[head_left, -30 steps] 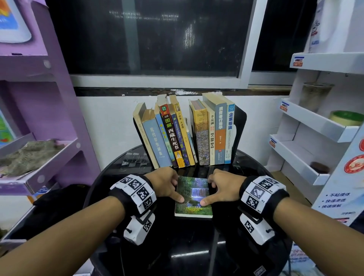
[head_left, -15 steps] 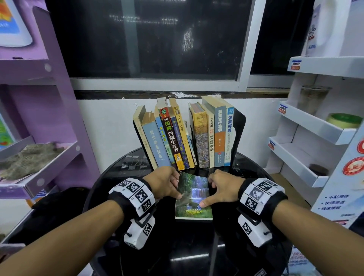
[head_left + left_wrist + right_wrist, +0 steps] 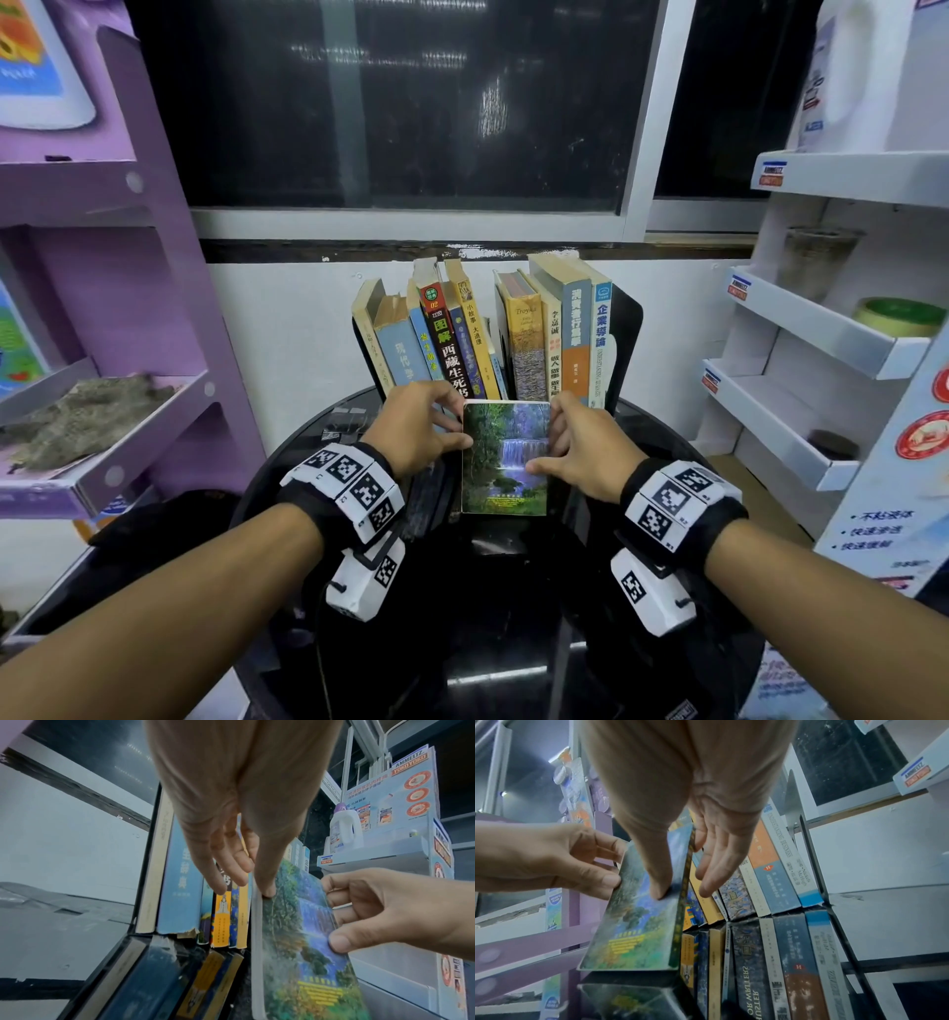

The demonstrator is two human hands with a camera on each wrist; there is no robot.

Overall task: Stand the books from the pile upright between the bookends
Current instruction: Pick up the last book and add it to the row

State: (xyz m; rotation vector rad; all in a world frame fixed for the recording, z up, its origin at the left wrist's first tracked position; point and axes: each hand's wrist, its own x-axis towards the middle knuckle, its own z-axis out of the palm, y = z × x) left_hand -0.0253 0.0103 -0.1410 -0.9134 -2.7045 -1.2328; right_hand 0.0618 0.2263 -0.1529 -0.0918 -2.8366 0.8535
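A paperback with a waterfall cover (image 3: 506,462) is tilted up on its near edge on the glossy black table (image 3: 513,642), just in front of the row of books (image 3: 513,339). My left hand (image 3: 459,426) pinches its left edge, thumb on the cover (image 3: 267,890) and fingers behind. My right hand (image 3: 547,442) pinches the right edge the same way, thumb on the cover (image 3: 659,888). The row stands between a black left bookend (image 3: 367,360) and a black right bookend (image 3: 624,334); its left books lean left, and a narrow gap shows mid-row.
A purple shelf unit (image 3: 128,308) stands close on the left and a white display shelf (image 3: 821,334) close on the right. The wall and a dark window are right behind the books. Small black clips (image 3: 344,421) lie on the table's left.
The waterfall book lay flat on the table with my fingers at its sides. Both hands now pinch it, and its far edge has risen towards the row.
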